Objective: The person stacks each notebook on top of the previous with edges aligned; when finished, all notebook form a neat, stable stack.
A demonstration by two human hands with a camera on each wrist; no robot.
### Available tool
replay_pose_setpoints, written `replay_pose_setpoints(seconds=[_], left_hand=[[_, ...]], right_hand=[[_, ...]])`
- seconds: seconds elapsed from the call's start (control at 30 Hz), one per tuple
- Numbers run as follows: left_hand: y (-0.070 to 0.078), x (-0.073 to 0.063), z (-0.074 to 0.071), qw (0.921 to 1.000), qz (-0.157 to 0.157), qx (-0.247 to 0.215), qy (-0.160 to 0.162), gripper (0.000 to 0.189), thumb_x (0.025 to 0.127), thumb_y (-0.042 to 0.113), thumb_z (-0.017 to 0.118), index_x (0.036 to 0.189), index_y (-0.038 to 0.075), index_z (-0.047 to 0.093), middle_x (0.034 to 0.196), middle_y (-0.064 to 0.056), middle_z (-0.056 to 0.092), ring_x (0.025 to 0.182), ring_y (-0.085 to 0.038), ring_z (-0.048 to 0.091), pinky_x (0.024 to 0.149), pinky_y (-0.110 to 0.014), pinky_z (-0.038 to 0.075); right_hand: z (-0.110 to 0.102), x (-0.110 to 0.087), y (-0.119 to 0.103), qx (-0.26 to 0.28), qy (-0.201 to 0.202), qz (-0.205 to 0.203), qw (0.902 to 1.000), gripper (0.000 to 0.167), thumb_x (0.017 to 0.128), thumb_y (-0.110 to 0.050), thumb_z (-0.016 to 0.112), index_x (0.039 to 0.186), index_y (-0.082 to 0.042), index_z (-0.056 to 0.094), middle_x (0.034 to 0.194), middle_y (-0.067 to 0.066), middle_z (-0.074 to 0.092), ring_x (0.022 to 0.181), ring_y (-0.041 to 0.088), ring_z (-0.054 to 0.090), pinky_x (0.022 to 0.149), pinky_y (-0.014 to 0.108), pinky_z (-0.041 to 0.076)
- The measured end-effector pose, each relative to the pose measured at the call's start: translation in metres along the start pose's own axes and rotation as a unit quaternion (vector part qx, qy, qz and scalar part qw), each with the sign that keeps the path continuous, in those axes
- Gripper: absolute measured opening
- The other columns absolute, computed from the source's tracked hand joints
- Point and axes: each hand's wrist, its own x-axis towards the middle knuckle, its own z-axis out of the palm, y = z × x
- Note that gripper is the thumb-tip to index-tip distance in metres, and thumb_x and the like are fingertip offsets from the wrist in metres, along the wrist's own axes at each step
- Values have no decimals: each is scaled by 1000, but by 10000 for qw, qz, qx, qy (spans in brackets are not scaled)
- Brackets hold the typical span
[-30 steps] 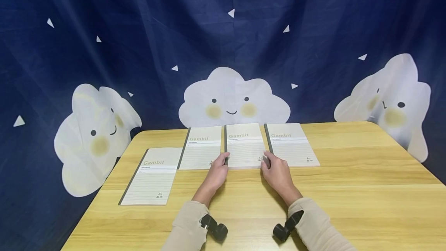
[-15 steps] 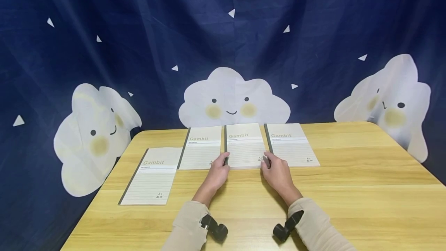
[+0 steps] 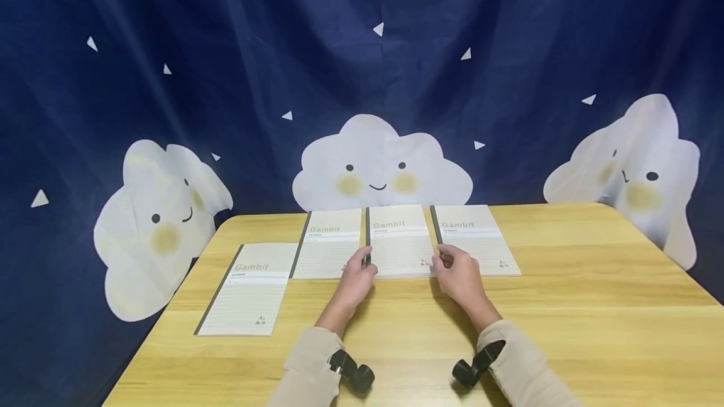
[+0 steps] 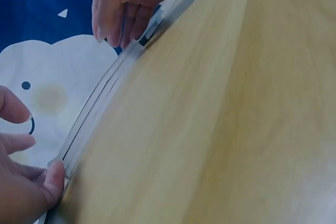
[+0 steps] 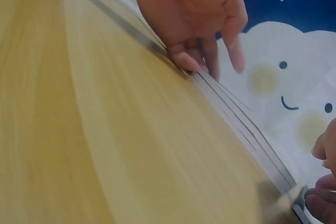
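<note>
In the head view, a white "Gambit" notebook (image 3: 400, 247) with a dark spine lies flat between my hands. My left hand (image 3: 355, 281) is at its near left corner; in the left wrist view, the thumb of the left hand (image 4: 26, 190) touches the edge while the fingers extend loosely. By the near right corner, my right hand (image 3: 460, 276) has bent fingers, close to the spine of the right notebook (image 3: 474, 247). Those fingertips hang down in the left wrist view. Part of the right hand (image 5: 325, 182) is cut off in its wrist view. Its exact contact is unclear.
Another matching notebook (image 3: 330, 247) lies just left of the middle one. A fourth notebook (image 3: 243, 297) sits farther left and nearer. All rest on a wooden table (image 3: 594, 331). Behind it hangs a dark blue curtain (image 3: 249, 80) with cloud prints.
My right hand has moved slightly to the right, away from the middle notebook's corner. The left hand has barely moved. The head view has tilted up a little.
</note>
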Motion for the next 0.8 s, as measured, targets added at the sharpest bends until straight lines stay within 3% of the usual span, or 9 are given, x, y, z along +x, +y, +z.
replay_pose_setpoints(seconds=[0.2, 0.37, 0.57, 0.8], left_hand=[[9, 1, 4, 9988, -64, 358, 342, 59, 86, 18, 47, 143, 4, 36, 145, -21, 34, 134, -44, 25, 106, -66, 21], [18, 2, 6, 9975, -22, 458, 540, 60, 85, 17, 48, 143, 3, 35, 143, -20, 35, 130, -40, 32, 105, -62, 27], [24, 7, 11, 9994, -61, 240, 221, 60, 87, 18, 48, 143, 3, 34, 144, -20, 35, 132, -40, 35, 108, -57, 29], [35, 16, 25, 9998, -103, 171, -8, 56, 88, 20, 50, 139, 1, 40, 133, -19, 48, 121, -35, 47, 99, -49, 42]], right_hand=[[-18, 5, 9, 34, -115, 318, 9994, 36, 88, -16, 59, 119, 2, 62, 103, 22, 68, 97, 33, 66, 89, 45, 51], [-35, 12, 16, -43, -335, 440, 9985, 38, 90, -18, 56, 121, 3, 60, 109, 25, 65, 102, 36, 63, 90, 47, 49], [-56, 22, 23, -177, -606, 594, 9962, 41, 91, -19, 54, 123, 6, 57, 116, 28, 61, 107, 39, 59, 93, 48, 47], [-77, 31, 30, -332, -896, 639, 9934, 44, 92, -21, 52, 126, 9, 53, 123, 30, 56, 112, 41, 55, 94, 49, 45]])
